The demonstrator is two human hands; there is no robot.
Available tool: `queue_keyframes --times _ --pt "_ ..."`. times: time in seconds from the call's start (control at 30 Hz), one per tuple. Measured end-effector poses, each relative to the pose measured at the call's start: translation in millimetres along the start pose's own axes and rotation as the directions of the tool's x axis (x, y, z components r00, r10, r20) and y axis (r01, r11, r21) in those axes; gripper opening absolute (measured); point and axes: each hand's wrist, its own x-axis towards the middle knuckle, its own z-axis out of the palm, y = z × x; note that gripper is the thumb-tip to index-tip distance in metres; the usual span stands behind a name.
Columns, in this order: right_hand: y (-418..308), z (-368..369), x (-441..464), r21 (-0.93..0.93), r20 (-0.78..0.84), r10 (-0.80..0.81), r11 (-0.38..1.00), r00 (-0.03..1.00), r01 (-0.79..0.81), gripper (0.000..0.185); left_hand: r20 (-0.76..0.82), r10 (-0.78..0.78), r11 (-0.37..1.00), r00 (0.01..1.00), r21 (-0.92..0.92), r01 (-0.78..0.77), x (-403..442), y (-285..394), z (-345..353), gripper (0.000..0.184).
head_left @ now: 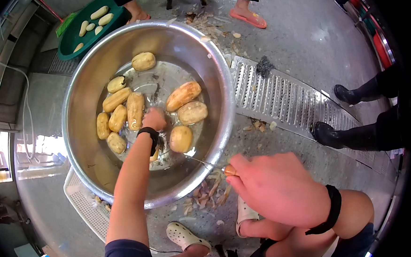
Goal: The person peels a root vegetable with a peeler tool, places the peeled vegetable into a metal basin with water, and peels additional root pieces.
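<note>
My left hand (pixel 154 118) reaches down into a large round metal basin (pixel 229 103). Its fingers are hidden and blurred, so I cannot tell whether they grip anything. Close by lie yellow-brown root vegetables that look like lotus root: a long one (pixel 135 111) just left of the hand, a rounded one (pixel 181 139) to its lower right. Several more rest in shallow water on the bottom. My right hand (pixel 277 183), outside the basin's near right rim, is closed round the wooden handle of a tool (pixel 229 170) with a thin metal blade pointing over the rim.
A green tub (pixel 64 48) with pale peeled pieces stands at the upper left. Peelings (pixel 208 192) litter the floor. A metal drain grate (pixel 283 95) runs along the right, where a person in black boots (pixel 330 135) stands. Another person's sandalled foot (pixel 248 16) is beyond the basin.
</note>
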Motion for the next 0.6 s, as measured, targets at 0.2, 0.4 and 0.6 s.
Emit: queue_keyframes --times 0.2,0.4,0.6 --pt "-3.9 5.5 -7.8 -0.035 0.035 0.007 0.999 0.999 -0.006 0.021 0.485 0.258 0.936 0.836 -0.341 -0.092 -68.2 2.4 -87.5 0.073" --pt "-19.7 9.2 -15.9 -0.002 -0.19 -0.123 0.992 0.974 0.125 0.017 0.405 0.477 0.408 0.78 -0.888 0.211 -207.9 -15.8 -169.0 0.071" --pt "-63.0 23.6 -20.0 0.111 -0.314 -0.138 0.977 0.939 0.181 0.023 0.144 0.449 -0.122 0.882 -0.968 0.22 -357.8 -26.7 -213.3 0.053"
